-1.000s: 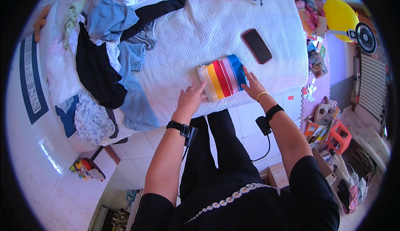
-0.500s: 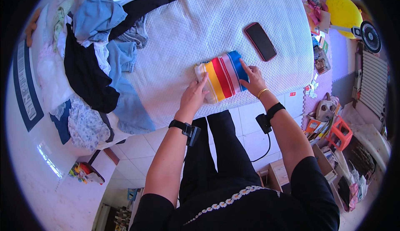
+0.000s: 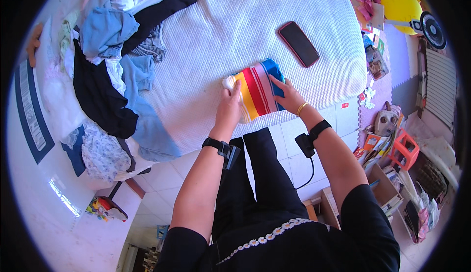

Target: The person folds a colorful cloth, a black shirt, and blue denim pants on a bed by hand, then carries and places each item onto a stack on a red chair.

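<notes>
A folded striped cloth [image 3: 256, 91], with bands of white, yellow, red, pink and blue, lies as a thick bundle near the bed's front edge. At its white and yellow end, my left hand [image 3: 229, 106] grips the side, a digit on top and the rest partly hidden at the edge. My right hand [image 3: 290, 96] holds the blue end, its index finger and thumb reaching onto the top. Beyond the right hand, a dark phone in a red case [image 3: 299, 44] rests on the white quilted bed cover [image 3: 206, 41].
Heaped clothes on the left include black trousers [image 3: 100, 88], a blue denim garment [image 3: 109, 29] and a floral piece [image 3: 105, 150]. On the right are a yellow balloon [image 3: 398, 7], a small fan [image 3: 433, 30], an orange plastic stool [image 3: 405, 149] and boxes of odds and ends.
My left fingers have moved from the top of the folded cloth to grip its left end. The bundle looks slightly raised or tilted at that end. The whole view has shifted a little.
</notes>
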Tool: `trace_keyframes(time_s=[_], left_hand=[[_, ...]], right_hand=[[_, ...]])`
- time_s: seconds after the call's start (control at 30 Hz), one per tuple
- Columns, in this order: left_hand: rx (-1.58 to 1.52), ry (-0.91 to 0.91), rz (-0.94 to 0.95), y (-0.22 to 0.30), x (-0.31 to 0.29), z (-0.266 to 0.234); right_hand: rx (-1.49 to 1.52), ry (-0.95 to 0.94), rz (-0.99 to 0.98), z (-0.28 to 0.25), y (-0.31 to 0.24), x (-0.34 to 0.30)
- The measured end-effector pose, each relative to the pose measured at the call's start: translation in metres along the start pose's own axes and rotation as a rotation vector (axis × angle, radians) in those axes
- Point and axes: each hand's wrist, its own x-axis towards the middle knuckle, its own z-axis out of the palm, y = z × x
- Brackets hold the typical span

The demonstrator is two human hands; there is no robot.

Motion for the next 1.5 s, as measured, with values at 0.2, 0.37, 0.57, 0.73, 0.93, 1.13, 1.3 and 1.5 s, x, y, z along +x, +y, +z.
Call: trace_keyframes(time_s=[0.2,0.37,0.57,0.73,0.93,1.13,1.3,1.5], left_hand=[[0.033,-0.141,-0.029,0.024,-0.019,-0.049],[0.122,-0.149,0.058,0.037,-0.033,-0.098],[0.158,-0.161,0.177,0.073,-0.036,-0.14],[0.155,-0.187,0.258,0.09,-0.044,-0.183],[0.249,-0.207,0.566,0.14,-0.03,-0.193],[0.362,-0.265,0.763,0.194,-0.03,-0.203],[0.416,-0.375,0.966,0.264,-0.043,-0.162],[0.466,-0.5,1.203,0.343,-0.094,-0.086]], right_hand=[[-0.02,-0.009,0.048,-0.001,-0.016,-0.034],[-0.011,0.03,0.044,-0.008,-0.047,-0.069],[0.005,0.144,0.038,-0.03,-0.076,-0.117],[0.078,0.257,0.013,-0.031,-0.117,-0.151],[0.119,0.467,0.061,-0.042,-0.126,-0.233],[0.229,0.655,0.108,-0.038,-0.147,-0.303],[0.296,0.799,0.244,-0.008,-0.111,-0.374],[0.382,1.006,0.377,0.051,-0.072,-0.473]])
